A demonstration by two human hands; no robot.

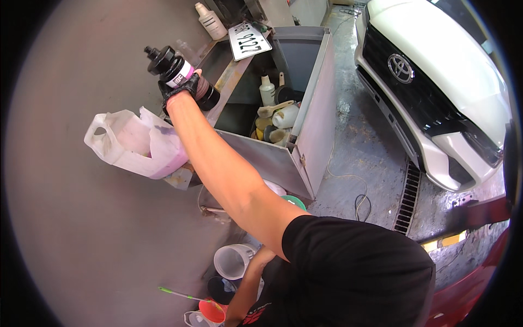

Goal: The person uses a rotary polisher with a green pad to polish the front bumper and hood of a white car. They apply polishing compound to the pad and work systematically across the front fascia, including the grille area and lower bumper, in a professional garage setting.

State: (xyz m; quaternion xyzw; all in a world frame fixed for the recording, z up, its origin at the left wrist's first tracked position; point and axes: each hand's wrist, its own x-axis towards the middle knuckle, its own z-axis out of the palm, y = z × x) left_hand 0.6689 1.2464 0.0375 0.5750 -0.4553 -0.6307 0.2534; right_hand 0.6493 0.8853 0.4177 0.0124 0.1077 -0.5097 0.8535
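Note:
My right hand [181,90], in a black glove, is closed around a black bottle [160,61] with a stepped black top and a white and pink label. A dark cylinder with a brownish ribbed part [206,91] shows just beyond the fingers; I cannot tell whether it belongs to the bottle. Below the hand, a cut-open white jug [122,139] with pinkish stains sits against the wall. My left forearm [248,291] rises from the lower edge, and its hand is hidden behind my right arm.
A grey metal cabinet [321,109] stands open-topped, holding a white bottle [267,91], brushes and containers. A number plate [248,41] and another white bottle [210,22] rest by its far edge. Buckets [233,260] stand low left. A white car [430,71] and floor drain [407,199] are right.

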